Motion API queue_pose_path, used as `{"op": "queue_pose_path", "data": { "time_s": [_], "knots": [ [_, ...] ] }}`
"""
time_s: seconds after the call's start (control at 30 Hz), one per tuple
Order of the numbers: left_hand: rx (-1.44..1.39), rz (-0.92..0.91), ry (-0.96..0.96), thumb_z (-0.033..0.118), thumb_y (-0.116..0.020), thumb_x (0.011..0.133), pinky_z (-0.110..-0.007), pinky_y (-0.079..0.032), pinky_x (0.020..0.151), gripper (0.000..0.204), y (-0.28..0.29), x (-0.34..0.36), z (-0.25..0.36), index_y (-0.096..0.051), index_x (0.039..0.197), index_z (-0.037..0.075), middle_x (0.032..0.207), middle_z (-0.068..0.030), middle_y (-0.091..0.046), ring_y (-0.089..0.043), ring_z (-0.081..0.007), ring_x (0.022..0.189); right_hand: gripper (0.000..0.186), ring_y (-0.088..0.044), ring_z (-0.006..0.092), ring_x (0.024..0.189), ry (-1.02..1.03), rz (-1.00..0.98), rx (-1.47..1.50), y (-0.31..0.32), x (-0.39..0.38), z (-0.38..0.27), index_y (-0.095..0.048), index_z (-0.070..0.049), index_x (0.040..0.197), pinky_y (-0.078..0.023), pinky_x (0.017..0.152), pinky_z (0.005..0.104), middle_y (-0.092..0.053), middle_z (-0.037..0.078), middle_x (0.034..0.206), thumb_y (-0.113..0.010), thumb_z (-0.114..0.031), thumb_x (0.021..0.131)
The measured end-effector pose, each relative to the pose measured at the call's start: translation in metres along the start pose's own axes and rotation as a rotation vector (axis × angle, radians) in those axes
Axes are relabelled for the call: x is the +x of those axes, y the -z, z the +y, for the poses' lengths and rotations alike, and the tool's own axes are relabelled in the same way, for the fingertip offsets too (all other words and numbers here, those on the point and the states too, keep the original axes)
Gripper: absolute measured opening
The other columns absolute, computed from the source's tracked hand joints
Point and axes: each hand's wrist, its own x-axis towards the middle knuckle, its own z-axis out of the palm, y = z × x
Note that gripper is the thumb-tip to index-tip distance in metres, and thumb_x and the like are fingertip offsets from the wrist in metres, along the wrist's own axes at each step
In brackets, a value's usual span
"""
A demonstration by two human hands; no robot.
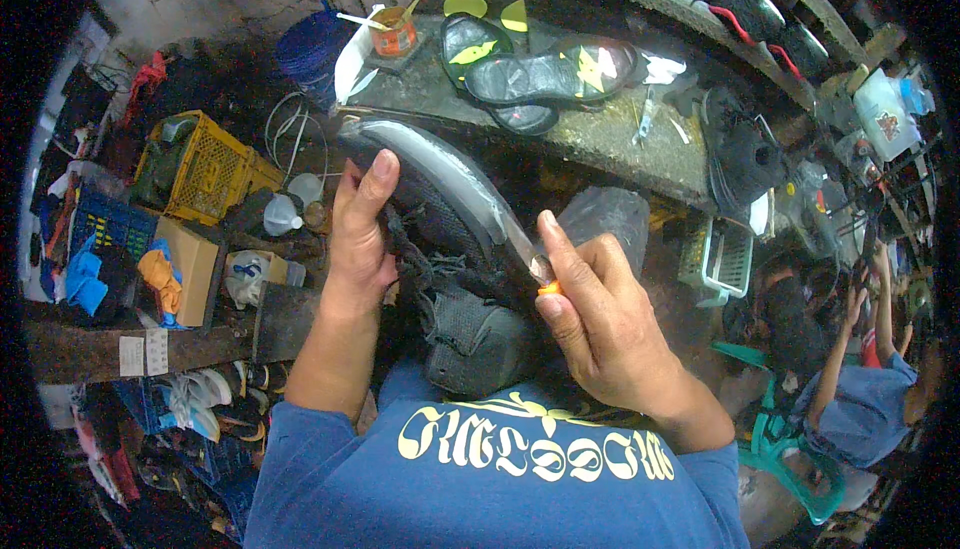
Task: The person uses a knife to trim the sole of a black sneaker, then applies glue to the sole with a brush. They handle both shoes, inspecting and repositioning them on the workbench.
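Observation:
A black shoe (440, 199) with laces and a mesh upper is held on its side in front of my chest. Its pale grey sole edge (425, 154) faces up and away. My left hand (365, 219) grips the shoe near its far left end, thumb raised along the side. Closed round an orange-handled knife (549, 290), my right hand (610, 319) has its index finger stretched along the tool. The short metal blade meets the sole's near right end; most of the handle is hidden in my fist.
Beyond the shoe, a worn bench (600, 154) carries black soles (550, 74) and an orange tin (393, 34) with sticks. Yellow crate (205, 169) and cardboard box (187, 264) stand left. Right are a white basket (720, 259), a green stool (800, 474) and another person (865, 399).

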Motion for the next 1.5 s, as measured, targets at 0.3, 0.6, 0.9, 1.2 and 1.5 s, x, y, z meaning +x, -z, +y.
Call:
{"op": "queue_pose_path", "data": {
  "time_s": [0.3,0.6,0.9,1.2,1.5],
  "knots": [
    [-0.015,0.026,0.005,0.051,-0.059,0.095,-0.044,-0.055,0.094,0.060,0.002,-0.001,-0.005,-0.058,0.126,-0.001,0.116,-0.0174,-0.068,-0.065,-0.0303,0.112,0.053,-0.056,0.0292,0.080,0.055,-0.002,-0.063,-0.004,0.001,0.003,-0.043,0.006,0.145,-0.049,0.073,0.0382,-0.053,0.018,0.094,-0.059,-0.013,0.098],
    [-0.032,0.063,0.054,0.051,-0.057,0.096,-0.045,-0.056,0.093,0.059,0.006,-0.001,-0.011,-0.057,0.127,0.001,0.117,-0.0184,-0.068,-0.066,-0.0304,0.110,0.053,-0.057,0.0287,0.080,0.040,-0.021,-0.034,-0.007,0.001,0.007,-0.043,0.006,0.144,-0.050,0.072,0.0383,-0.052,0.017,0.094,-0.060,-0.013,0.097],
    [-0.008,0.023,0.101,0.052,-0.053,0.098,-0.051,-0.055,0.093,0.061,0.015,0.004,-0.023,-0.053,0.131,0.001,0.117,-0.0214,-0.067,-0.068,-0.0351,0.103,0.054,-0.056,0.0280,0.079,0.035,-0.031,-0.003,-0.007,0.002,0.019,-0.043,0.007,0.144,-0.049,0.073,0.0370,-0.053,0.017,0.093,-0.061,-0.011,0.096],
    [-0.024,0.013,0.093,0.055,-0.052,0.097,-0.054,-0.056,0.091,0.061,0.015,0.005,-0.026,-0.051,0.133,0.005,0.120,-0.0200,-0.065,-0.066,-0.0381,0.105,0.055,-0.057,0.0272,0.080,0.038,-0.006,0.030,-0.007,-0.001,0.021,-0.044,0.006,0.144,-0.050,0.073,0.0368,-0.055,0.017,0.096,-0.063,-0.008,0.094],
    [-0.059,-0.043,0.067,0.051,-0.052,0.099,-0.057,-0.055,0.093,0.052,0.014,0.005,-0.024,-0.052,0.130,0.009,0.127,-0.0137,-0.061,-0.063,-0.0345,0.113,0.055,-0.059,0.0281,0.083,0.014,-0.031,0.005,-0.007,-0.002,0.020,-0.044,0.006,0.144,-0.051,0.074,0.0369,-0.056,0.018,0.096,-0.063,-0.008,0.094]
  ]
}}
